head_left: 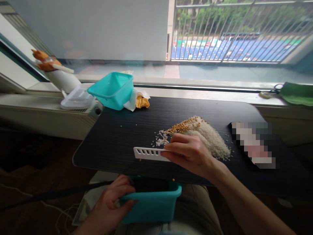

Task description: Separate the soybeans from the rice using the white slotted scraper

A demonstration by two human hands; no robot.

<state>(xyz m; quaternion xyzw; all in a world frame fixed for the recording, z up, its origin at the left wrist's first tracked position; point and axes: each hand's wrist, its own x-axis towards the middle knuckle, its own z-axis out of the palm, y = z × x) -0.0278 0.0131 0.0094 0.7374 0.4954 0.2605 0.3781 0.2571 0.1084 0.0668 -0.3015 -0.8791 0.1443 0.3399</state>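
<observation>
My right hand (189,151) is closed on a flat white plastic strip with slots (148,152), its long edge close to the dark tabletop. Just beyond the hand lies a pile of white rice (212,138) with yellow soybeans (182,125) along its far left side. My left hand (114,199) grips the left rim of a turquoise plastic bin (151,207), which sits at my lap below the table's front edge. A single soybean (173,180) shows above the bin's opening, and another lies by the strip. The bin's inside is dark, so its contents cannot be made out.
A second turquoise bin (112,89) stands at the table's back left beside a crumpled orange-and-white wrapper (141,101). A phone with a blurred screen (251,143) lies at right. On the sill are a clear lid (78,97), an orange-topped white object (58,73) and green cloth (297,93).
</observation>
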